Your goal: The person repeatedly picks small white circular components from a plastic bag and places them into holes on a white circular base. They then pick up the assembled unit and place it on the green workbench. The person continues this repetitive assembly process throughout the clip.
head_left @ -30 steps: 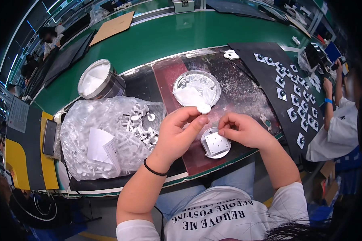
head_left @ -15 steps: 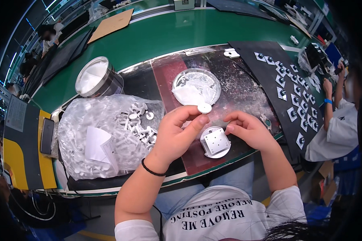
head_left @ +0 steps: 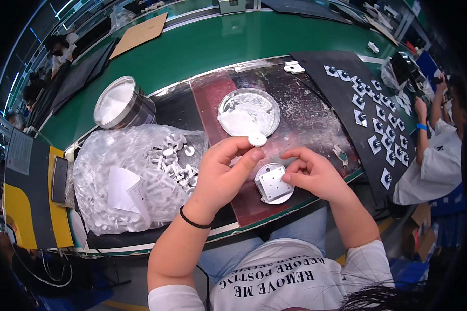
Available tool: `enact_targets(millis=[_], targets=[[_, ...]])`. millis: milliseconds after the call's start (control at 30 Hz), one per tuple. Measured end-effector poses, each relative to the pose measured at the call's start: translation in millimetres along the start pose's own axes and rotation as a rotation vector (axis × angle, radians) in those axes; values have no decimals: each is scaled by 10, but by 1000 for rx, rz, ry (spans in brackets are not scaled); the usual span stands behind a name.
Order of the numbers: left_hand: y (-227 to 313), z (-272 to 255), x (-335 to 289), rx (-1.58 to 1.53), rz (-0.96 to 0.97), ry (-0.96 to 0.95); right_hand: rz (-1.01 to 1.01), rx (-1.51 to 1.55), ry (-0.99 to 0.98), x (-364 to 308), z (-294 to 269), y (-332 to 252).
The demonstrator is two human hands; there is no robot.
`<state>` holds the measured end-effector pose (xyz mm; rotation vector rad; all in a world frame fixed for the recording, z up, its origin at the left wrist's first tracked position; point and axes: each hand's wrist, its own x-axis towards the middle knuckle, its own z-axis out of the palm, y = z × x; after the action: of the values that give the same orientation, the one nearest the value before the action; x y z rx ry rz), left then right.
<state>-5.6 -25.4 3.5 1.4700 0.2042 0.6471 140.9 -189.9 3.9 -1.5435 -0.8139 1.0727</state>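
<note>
Between thumb and index finger, my left hand pinches a small white gear with a toothed rim. It is held in the air, just in front of the round tin lid that has white paste-like stuff and clear film in it. My right hand is half curled with its fingers apart, and nothing shows in it. Its thumb tip is at the right edge of a square white housing dotted with small holes. That housing sits on a round white base on the dark red work surface.
A clear plastic bag of white stemmed parts lies left, with a metal can behind. At right, a black mat carries rows of small white plates with black pieces. Another person's arm is beyond it.
My right hand has come slightly left, bringing its thumb to the housing's edge. The gear stays pinched in my left hand. The whole view has shifted a little.
</note>
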Motion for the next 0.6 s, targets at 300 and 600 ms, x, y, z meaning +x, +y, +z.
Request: enact_targets(millis=[300, 600], targets=[[-22, -3, -3, -10, 24, 4, 4, 102, -38, 39, -12, 11], [-7, -2, -3, 3, 35, 14, 38, 80, -89, 65, -50, 6]])
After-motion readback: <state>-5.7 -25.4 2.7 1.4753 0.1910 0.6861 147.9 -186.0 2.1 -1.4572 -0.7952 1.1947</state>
